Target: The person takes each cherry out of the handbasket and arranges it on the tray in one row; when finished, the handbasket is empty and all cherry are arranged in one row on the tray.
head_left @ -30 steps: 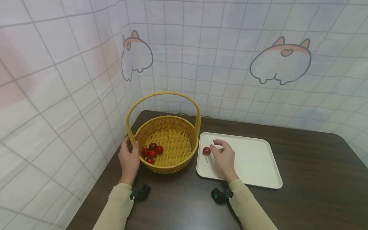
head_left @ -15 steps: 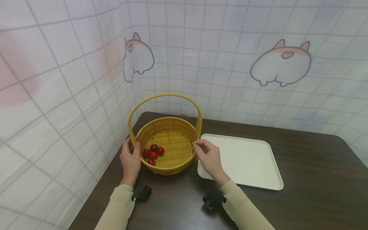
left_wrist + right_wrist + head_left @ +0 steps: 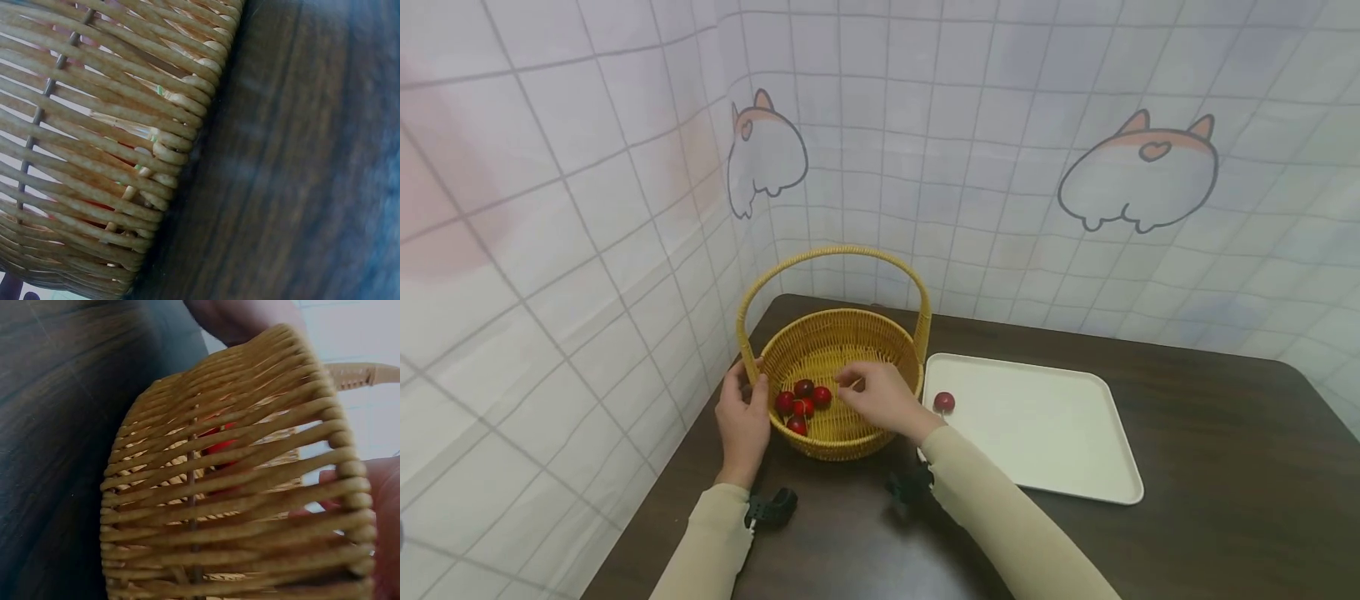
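Note:
A yellow wicker basket (image 3: 842, 451) with a tall arched handle stands on the table, several red cherries (image 3: 803, 407) lying together in its left part. My left hand (image 3: 744, 421) grips the basket's left side where the handle meets the rim, thumb at the rim. Over the inside of the basket is my right hand (image 3: 883, 400), its thumb and fingertips slightly apart, just right of the cherries, nothing visible between them. In the right wrist view, red fruit (image 3: 220, 439) shows through the woven wall. One cherry (image 3: 944, 402) lies on the white tray (image 3: 1037, 425) near its left edge.
The tray sits right of the basket on a dark wooden table (image 3: 1217, 450). Behind and to the left hangs a white grid-patterned cloth (image 3: 970, 208). In the left wrist view, the basket wall (image 3: 94, 137) rises beside the tabletop.
My right hand has moved left from beside the cherry on the tray, across the basket's rim and over its inside. That cherry stays on the tray. My left hand keeps its grip.

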The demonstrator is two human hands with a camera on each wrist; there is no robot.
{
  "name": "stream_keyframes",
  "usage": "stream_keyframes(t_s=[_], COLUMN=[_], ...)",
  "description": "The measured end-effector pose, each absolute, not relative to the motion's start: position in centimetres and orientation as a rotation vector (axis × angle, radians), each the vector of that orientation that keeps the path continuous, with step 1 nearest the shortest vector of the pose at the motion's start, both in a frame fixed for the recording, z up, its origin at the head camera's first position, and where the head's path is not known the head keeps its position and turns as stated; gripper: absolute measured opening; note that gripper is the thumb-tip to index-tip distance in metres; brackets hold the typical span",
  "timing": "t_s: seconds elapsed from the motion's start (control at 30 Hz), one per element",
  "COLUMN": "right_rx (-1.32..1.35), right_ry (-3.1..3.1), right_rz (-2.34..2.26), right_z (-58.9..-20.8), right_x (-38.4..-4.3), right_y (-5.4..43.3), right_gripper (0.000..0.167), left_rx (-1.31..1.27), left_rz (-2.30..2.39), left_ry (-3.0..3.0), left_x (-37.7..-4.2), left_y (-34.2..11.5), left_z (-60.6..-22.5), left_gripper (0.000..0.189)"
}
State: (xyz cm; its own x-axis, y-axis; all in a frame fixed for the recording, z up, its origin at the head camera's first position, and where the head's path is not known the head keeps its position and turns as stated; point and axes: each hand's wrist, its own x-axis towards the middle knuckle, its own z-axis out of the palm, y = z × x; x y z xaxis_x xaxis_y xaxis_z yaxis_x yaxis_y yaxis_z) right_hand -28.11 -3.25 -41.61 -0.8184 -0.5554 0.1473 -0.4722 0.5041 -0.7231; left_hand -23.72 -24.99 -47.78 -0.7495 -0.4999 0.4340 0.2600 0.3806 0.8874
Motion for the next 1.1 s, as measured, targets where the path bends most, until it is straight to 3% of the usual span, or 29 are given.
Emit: stream_keyframes(t_s=[0.43,0.7,1.1], right_rx=[-0.793,-0.982,-1.04], right_ry=[2.539,2.65,2.651], right_rz=[-1.161,-0.798,-0.696], right_z=[-42.1,-43.1,-43.2], right_x=[-30.0,-30.2,-29.9], right_y=[-5.2,-7.1,-7.3], right_gripper=[0.027,0.045,0.037], left_rx=[0.225,0.23,0.22], left_rz=[-1.429,-1.421,-1.428], left_ry=[-1.983,-1.977,-1.971], left_x=[-23.9,-23.8,-23.6], left_y=[-24.6,-24.9,-24.9], left_z=[-47.7,-47.8,-47.6], left_gripper=[0.03,0.032,0.029])
